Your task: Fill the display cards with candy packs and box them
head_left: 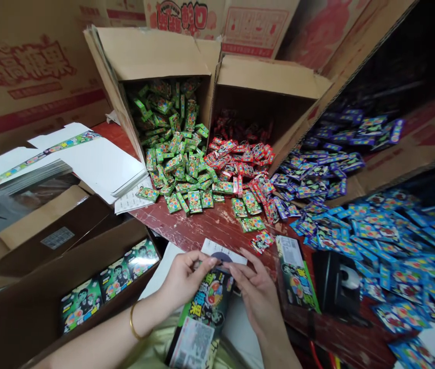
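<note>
A printed black-and-green candy box (pixel 211 302) is tilted over my lap, its far end toward the table. My left hand (pixel 188 274) is closed in a pinch at that end, thumb and index finger on the edge; a gold bangle (pixel 132 320) circles the wrist. From the other side my right hand (pixel 253 284) pinches the same end, its outer fingers raised. A dark purple rounded flap (pixel 223 256) shows between the fingertips, partly covered by them. Right of my hands lies a second candy box (pixel 297 277), beside a black tape dispenser (pixel 338 282).
Open cartons spill green packets (pixel 186 164), red packets (pixel 240 159), purple packets (pixel 313 169) and blue packets (pixel 390 236) onto the red table (pixel 186 225). At left, flat white box blanks (pixel 105 164) are stacked; below, a brown carton (pixel 21 312) holds several finished-looking boxes (pixel 115 277).
</note>
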`<state>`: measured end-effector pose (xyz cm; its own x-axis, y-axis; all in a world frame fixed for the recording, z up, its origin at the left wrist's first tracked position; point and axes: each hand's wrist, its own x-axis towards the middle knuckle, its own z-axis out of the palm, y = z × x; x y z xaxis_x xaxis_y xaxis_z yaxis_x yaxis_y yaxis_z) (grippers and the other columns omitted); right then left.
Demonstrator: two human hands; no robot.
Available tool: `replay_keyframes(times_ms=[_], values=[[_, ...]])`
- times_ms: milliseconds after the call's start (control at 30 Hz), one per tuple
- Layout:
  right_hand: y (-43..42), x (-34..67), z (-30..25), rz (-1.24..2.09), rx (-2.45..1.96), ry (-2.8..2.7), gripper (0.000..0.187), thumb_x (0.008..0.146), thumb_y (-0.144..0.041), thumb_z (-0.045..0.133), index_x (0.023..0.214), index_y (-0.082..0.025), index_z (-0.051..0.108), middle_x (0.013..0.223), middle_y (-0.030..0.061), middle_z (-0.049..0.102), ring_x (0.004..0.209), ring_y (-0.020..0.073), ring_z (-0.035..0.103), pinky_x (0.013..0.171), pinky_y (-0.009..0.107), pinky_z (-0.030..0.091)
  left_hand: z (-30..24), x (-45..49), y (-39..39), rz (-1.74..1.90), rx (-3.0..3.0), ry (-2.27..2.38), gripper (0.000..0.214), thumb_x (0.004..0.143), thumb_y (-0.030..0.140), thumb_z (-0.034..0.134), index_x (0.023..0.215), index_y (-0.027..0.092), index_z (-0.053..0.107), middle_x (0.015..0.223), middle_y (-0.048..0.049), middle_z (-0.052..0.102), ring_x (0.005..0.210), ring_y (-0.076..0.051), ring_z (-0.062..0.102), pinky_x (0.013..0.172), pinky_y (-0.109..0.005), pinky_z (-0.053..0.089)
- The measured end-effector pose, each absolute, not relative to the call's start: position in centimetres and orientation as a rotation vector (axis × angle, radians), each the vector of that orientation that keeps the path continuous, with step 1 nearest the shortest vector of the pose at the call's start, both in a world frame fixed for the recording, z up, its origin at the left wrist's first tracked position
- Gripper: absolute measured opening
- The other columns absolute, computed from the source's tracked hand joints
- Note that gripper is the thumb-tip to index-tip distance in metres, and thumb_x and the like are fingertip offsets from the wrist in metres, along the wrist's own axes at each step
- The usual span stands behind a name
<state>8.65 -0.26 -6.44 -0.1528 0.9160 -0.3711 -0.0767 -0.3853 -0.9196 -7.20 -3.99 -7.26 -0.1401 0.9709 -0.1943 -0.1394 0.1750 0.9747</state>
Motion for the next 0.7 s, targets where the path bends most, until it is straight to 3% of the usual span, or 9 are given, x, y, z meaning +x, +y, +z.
replay_keyframes(times_ms=[133,300,367,467,700], values=[[-2.0,8.9,-7.2,1.248,-1.342,-1.356,0.048,0.079,-0.035,0.065,0.121,-0.021,0.044,0.094,0.0089,0.067,0.089,0.0224,0.064,0.087,0.041,0.047,-7.5,-6.8,-3.9,1.283,0.984,1.156,0.019,0.082,0.032,0.063,0.086,0.014,0.06,0.101,-0.0086,0.065,0.095,-0.019,0.06,0.087,-0.03,0.045],[0.2,9.3,-7.0,1.222,-1.202,-1.545,0.015,0.081,-0.031,0.062,0.092,-0.02,0.06,0.104,0.0082,0.057,0.095,0.0186,0.058,0.083,0.032,0.046,-7.5,-6.6,-3.7,1.236,0.876,1.093,0.023,0.078,0.03,0.067,0.089,0.015,0.052,0.09,-0.005,0.064,0.082,-0.015,0.06,0.077,-0.027,0.045],[2.2,9.3,-5.9,1.331,-1.121,-1.629,0.014,0.08,-0.031,0.062,0.077,-0.018,0.06,0.092,0.0065,0.057,0.086,0.0163,0.056,0.076,0.027,0.045,-7.4,-6.6,-3.7,1.184,0.888,1.164,0.024,0.081,0.035,0.063,0.089,0.015,0.052,0.08,-0.0018,0.059,0.074,-0.013,0.055,0.07,-0.024,0.042],[4.5,9.0,-4.0,1.595,-1.07,-1.785,0.018,0.078,-0.031,0.062,0.072,-0.015,0.058,0.072,0.0034,0.056,0.071,0.0136,0.053,0.066,0.025,0.042,-7.5,-6.7,-3.7,1.141,0.901,1.204,0.028,0.086,0.042,0.053,0.088,0.015,0.05,0.073,0.0006,0.05,0.068,-0.011,0.046,0.066,-0.023,0.038],[5.2,7.9,-2.6,1.649,-1.285,-2.077,0.02,0.072,-0.031,0.062,0.072,-0.012,0.06,0.065,0.0028,0.056,0.06,0.0115,0.046,0.057,0.025,0.035,-7.7,-6.7,-3.7,1.169,0.866,1.183,0.03,0.091,0.044,0.042,0.089,0.014,0.05,0.082,-0.0022,0.051,0.08,-0.014,0.048,0.076,-0.026,0.038]])
